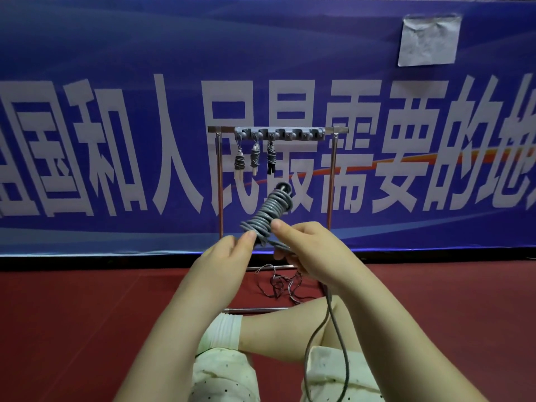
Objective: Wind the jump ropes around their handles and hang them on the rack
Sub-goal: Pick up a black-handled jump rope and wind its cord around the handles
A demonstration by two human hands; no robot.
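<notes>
Both hands meet just below the frame's centre, and each is closed on the same jump rope. The left hand (229,250) pinches the lower end of the coiled bundle (268,214) between thumb and fingers, while the right hand (307,250) curls round the loose grey cord (327,314) beside the bundle's base. That cord trails from the right hand toward 5 o'clock, looping down past the person's bare knee (290,329) and over the pale dotted shorts (223,372). The bundle itself is grey rope wound tightly around a handle, tilted with its free end pointing toward 1 o'clock.

Beyond the hands, at 12 o'clock, a metal rack (333,175) stands on the red floor (87,314). Three wound ropes (255,158) hang from hooks at the left of its top bar. A tangle of thin cords (280,285) lies on the floor between the rack's feet. Behind everything stretches a blue banner (87,53) with large white characters, with a paper patch (429,39) at its 1 o'clock corner.
</notes>
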